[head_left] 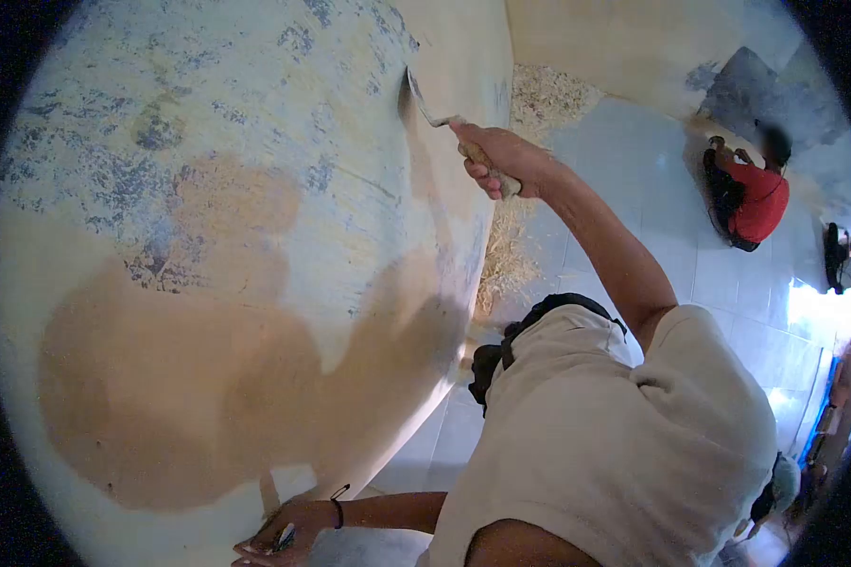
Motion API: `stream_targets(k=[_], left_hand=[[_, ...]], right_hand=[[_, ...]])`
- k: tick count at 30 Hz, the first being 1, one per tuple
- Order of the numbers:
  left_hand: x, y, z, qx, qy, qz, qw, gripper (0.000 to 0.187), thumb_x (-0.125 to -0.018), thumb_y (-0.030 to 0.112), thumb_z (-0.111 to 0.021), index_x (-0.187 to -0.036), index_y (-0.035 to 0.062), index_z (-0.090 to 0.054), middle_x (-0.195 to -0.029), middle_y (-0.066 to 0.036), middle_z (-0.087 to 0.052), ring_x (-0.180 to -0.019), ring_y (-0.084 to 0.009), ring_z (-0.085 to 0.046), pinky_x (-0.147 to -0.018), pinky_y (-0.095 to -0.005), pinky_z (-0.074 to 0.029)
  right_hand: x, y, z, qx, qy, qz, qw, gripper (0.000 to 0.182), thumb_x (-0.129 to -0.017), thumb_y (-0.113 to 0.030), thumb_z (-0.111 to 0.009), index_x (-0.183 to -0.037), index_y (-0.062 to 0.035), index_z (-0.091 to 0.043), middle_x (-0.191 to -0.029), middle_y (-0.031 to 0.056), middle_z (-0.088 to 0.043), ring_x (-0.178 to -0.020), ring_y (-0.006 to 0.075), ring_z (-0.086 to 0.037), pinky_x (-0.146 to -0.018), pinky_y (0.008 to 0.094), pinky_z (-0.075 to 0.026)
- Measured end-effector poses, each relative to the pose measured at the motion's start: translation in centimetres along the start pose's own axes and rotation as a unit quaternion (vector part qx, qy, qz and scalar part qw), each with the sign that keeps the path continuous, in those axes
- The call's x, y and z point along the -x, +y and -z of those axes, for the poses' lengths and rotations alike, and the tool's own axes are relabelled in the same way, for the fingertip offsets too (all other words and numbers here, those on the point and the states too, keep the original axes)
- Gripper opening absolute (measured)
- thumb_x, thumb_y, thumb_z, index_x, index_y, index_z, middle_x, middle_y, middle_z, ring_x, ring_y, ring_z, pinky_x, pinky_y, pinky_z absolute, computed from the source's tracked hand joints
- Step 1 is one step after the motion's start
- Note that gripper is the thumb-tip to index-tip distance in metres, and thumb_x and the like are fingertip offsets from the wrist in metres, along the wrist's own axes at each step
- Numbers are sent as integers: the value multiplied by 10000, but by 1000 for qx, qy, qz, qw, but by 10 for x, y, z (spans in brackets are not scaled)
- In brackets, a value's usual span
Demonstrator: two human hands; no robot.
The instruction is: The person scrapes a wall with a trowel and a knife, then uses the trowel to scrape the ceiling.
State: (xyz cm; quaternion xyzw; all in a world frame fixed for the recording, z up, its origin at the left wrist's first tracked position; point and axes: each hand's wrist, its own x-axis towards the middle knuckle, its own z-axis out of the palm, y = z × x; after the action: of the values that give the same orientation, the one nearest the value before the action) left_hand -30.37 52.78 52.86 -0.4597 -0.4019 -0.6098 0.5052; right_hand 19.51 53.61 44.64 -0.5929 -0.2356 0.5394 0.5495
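Observation:
My right hand [501, 163] is wrapped around the worn handle of a trowel [430, 109] with a bent metal neck. Its blade, seen nearly edge-on, lies against the wall [255, 113], close to where the surface turns a corner. Patchy blue-grey and pale areas cover the upper part of this wall, and large shadows fall across its lower part. Low in the view, my left hand [279, 537] is closed near the wall, a dark band on its wrist. Something small with a light edge shows between its fingers; I cannot tell what it is.
Pale flakes and scrapings [515, 255] lie along the foot of the wall on the tiled floor [633, 180]. Across the room a person in a red shirt [761, 203] crouches by a grey-patched wall [742, 85]. Bright light and various items show at the far right.

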Motion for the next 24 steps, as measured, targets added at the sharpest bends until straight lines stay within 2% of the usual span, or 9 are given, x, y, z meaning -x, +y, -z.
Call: stream_targets(k=[6, 9, 11, 12, 15, 16, 19, 23, 24], left_hand=[[4, 5, 5, -27, -9, 36, 999, 605, -999, 506, -505, -1289, -23, -561, -1416, -235, -486, -1423, -412, -350, -1064, -550, -407], [4, 8, 6, -36, -12, 53, 998, 616, -998, 512, -502, -1295, -25, -554, -1415, -237, -484, -1421, -413, -350, -1065, -552, -405], [4, 11, 4, -42, -14, 64, 997, 624, -997, 517, -499, -1299, -27, -550, -1415, -238, -483, -1420, -415, -351, -1065, -554, -404], [6, 10, 5, -42, -14, 62, 997, 614, -998, 509, -500, -1297, -24, -550, -1411, -236, -487, -1414, -411, -359, -1067, -551, -404], [7, 4, 6, -35, -13, 39, 999, 583, -1002, 487, -502, -1293, -17, -551, -1399, -229, -502, -1397, -401, -385, -1073, -543, -405], [8, 2, 5, -34, -10, 31, 999, 573, -1004, 480, -503, -1291, -14, -551, -1395, -227, -506, -1392, -397, -394, -1075, -541, -406], [7, -5, 3, -27, -6, 6, 1000, 543, -1007, 457, -505, -1287, -6, -552, -1384, -220, -521, -1374, -387, -419, -1081, -533, -407], [6, -15, 2, -23, -3, -19, 1000, 504, -1013, 428, -508, -1281, 4, -553, -1368, -211, -539, -1352, -373, -454, -1089, -523, -409], [7, -17, 2, -23, -3, -26, 999, 494, -1014, 420, -508, -1279, 6, -553, -1364, -208, -544, -1346, -370, -462, -1091, -520, -410]], right_hand=[[-38, 3, 26, -59, 9, 21, 998, 471, -1013, -539, -482, -765, -139, -454, -587, -30, -466, -412, 91, -421, -388, 253, -364], [-23, 17, 12, 5, 14, 25, 1000, 469, -1001, -548, -496, -794, -128, -469, -613, -14, -487, -412, 112, -454, -376, 263, -362], [-13, 57, -4, -26, -23, 68, 997, 526, -975, -588, -514, -883, -69, -510, -671, 37, -519, -424, 152, -532, -348, 300, -398], [-1, 60, -19, 44, -2, 4, 999, 573, -978, -594, -502, -920, -24, -505, -671, 53, -525, -424, 172, -538, -364, 327, -443], [43, 95, -71, 103, 26, -1, 994, 504, -971, -395, -623, -1134, 44, -437, -636, 116, -578, -452, 218, -596, -412, 367, -498], [46, 109, -78, 106, -11, 14, 994, 556, -975, -358, -623, -1247, 62, -379, -630, 106, -592, -465, 214, -616, -430, 377, -503], [44, 152, -95, -28, -68, 11, 997, 567, -976, -338, -615, -1285, 67, -368, -629, 111, -594, -477, 214, -628, -443, 388, -506], [39, 159, -89, 42, -53, 11, 998, 527, -935, -237, -621, -1286, 39, -342, -678, 149, -617, -548, 292, -658, -517, 432, -527], [40, 161, -85, 66, -24, 17, 997, 491, -941, -212, -611, -1277, 22, -339, -685, 133, -601, -536, 259, -635, -504, 404, -515]])
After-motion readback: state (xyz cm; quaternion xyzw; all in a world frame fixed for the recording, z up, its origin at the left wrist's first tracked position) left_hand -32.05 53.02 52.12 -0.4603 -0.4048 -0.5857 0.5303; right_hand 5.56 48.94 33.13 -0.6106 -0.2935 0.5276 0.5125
